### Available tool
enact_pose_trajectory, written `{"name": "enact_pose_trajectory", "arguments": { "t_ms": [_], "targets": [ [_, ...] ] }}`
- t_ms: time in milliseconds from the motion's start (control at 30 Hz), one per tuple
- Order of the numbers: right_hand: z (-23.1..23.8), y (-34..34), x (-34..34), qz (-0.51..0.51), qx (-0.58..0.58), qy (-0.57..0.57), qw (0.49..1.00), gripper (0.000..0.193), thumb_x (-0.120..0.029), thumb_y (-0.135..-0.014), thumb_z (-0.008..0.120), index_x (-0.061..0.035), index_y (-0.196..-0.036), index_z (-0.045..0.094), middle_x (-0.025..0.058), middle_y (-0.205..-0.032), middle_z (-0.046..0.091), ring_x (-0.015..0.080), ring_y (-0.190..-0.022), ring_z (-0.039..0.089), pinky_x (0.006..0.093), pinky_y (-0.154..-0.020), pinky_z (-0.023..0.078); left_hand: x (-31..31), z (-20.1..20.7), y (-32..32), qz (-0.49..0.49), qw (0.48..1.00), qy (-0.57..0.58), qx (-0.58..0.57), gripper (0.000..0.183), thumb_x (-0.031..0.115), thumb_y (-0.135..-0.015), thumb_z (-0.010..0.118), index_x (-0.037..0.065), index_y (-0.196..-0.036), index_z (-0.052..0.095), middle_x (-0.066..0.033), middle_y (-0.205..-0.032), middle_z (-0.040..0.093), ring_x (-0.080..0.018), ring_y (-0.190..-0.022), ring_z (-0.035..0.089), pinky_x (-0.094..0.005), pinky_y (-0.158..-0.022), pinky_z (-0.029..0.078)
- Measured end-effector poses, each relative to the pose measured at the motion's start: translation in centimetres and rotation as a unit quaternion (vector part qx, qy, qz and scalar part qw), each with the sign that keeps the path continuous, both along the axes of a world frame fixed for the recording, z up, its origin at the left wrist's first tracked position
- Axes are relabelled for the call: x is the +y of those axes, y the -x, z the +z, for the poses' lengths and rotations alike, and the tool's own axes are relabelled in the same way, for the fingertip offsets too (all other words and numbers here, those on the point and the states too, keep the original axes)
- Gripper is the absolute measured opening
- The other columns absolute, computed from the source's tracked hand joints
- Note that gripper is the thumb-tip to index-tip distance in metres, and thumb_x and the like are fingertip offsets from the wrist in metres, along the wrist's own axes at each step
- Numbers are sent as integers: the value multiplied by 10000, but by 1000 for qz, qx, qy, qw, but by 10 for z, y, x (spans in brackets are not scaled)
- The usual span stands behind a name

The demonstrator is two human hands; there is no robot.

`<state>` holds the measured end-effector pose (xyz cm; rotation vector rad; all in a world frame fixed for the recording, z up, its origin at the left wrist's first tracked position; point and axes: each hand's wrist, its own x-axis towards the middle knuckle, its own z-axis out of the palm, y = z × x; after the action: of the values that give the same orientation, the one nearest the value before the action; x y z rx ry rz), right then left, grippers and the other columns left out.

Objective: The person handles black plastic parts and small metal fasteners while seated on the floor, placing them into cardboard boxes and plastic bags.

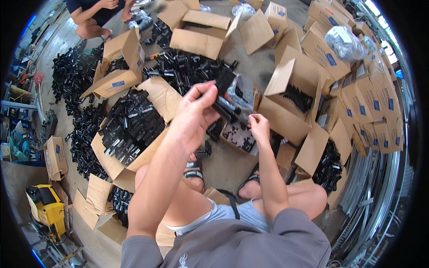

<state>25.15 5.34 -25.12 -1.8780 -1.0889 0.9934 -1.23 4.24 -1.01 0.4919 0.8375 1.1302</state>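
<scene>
My left hand [195,109] is raised in front of me, fingers closed around a black plastic bracket-like part [225,81]. Its dark lower portion reaches toward my right hand [259,128], whose thumb and fingertips are pinched together beside it. Whatever sits between those fingertips is too small to make out. Beneath both hands, small black pieces [244,142] lie in a low carton. A clear plastic bag [244,94] with more dark pieces rests just behind. To the left, an open cardboard box [106,160] is filled with rows of black parts [132,125].
Loose black parts [80,73] are heaped on the floor at left and ahead. An open carton [286,114] stands at right, before stacked cartons [357,100]. Metal profiles [377,178] line the right side. A yellow machine [48,210] is lower left; another person [91,15] crouches far left.
</scene>
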Motion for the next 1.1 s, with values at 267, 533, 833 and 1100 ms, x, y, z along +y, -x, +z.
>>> {"name": "enact_pose_trajectory", "arguments": {
  "t_ms": [267,533,833,1100],
  "targets": [
    [-106,4,-36,116,-294,166,934,253,-143,-850,697,-66,-1088,739,248,-1077,711,408,-1081,672,469,-952,528,7,-2,5,104,992,37,-61,219,262,-1020,612,99,-1163,584,-81,-1087,699,-161,-940,692,-247,-784,609],
    [-118,32,1,221,-355,126,900,266,-47,-881,520,-45,-1037,735,257,-1071,702,418,-1049,679,506,-911,537,6,13,11,99,993,47,-38,179,326,-1011,638,201,-1130,589,10,-1070,706,-87,-900,625,-265,-799,495],
    [-131,31,-8,224,-374,85,896,177,-89,-865,589,-13,-971,709,262,-1019,707,428,-980,691,507,-882,553,9,16,8,86,996,-6,12,255,307,-1028,612,189,-1249,565,-20,-1146,709,-96,-994,667,-280,-843,506],
    [23,74,1,42,-105,-169,979,230,-144,-885,721,-2,-1066,703,159,-925,748,261,-860,733,370,-809,559,2,29,5,167,969,-131,124,237,165,-1014,629,108,-1240,582,-42,-1126,712,-86,-965,674,-255,-769,537]
  ]
}}
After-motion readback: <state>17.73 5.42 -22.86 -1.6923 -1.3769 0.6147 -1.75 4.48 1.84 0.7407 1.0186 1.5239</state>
